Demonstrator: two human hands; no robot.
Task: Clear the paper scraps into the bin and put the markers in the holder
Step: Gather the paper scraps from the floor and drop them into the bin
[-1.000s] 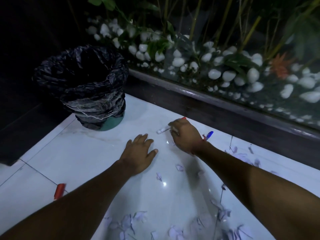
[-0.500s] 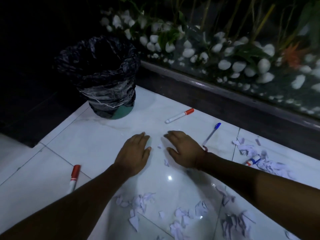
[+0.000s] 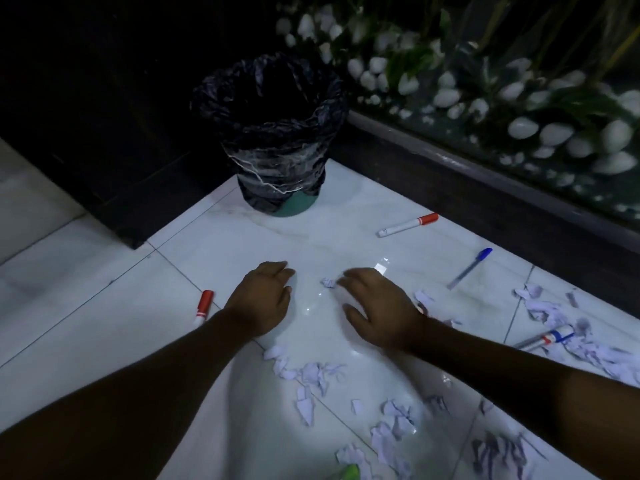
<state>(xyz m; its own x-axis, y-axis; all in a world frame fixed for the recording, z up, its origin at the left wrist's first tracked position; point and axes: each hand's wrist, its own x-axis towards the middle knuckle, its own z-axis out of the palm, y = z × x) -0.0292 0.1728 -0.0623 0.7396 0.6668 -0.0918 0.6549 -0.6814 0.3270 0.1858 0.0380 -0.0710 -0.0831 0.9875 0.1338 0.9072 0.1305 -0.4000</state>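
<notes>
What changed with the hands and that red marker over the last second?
The right hand let go of the red-capped marker and drew back toward the person; it now rests open by a paper scrap. The left hand stayed flat on the floor. The bin stayed put.

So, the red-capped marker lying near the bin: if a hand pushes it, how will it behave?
The red-capped marker has a round, straight barrel and lies on glossy tile, so it probably rolls or slides easily. It looks rigid, so it should not bend. It is slim, thus likely light to lift.
</notes>
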